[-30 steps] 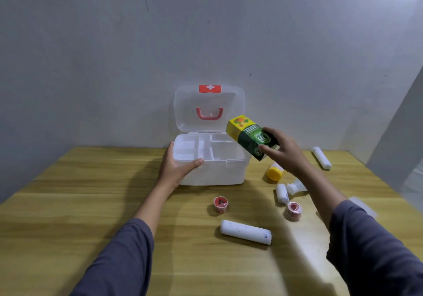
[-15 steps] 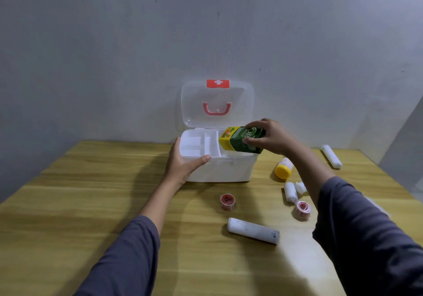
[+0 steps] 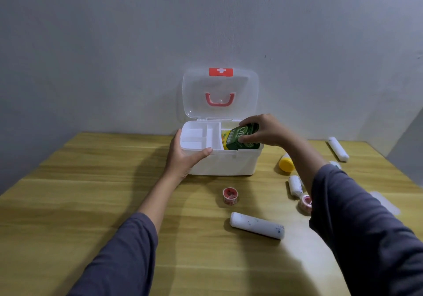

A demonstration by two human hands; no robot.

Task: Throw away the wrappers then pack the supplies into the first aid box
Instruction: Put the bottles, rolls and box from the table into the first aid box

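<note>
While the left hand (image 3: 183,158) grips the first aid box (image 3: 224,163), the right hand (image 3: 263,131) holds a green carton (image 3: 242,136) inside, rolls and tape beside it still unpacked.

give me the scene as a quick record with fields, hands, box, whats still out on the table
left hand: grips the front left corner of the first aid box
right hand: holds the green carton, lowering it into the box's right compartment
box lid: open, upright against the wall
left compartments: empty
on table: long white roll, two red tape rolls, yellow-capped bottle, small white roll, white roll far right
</note>
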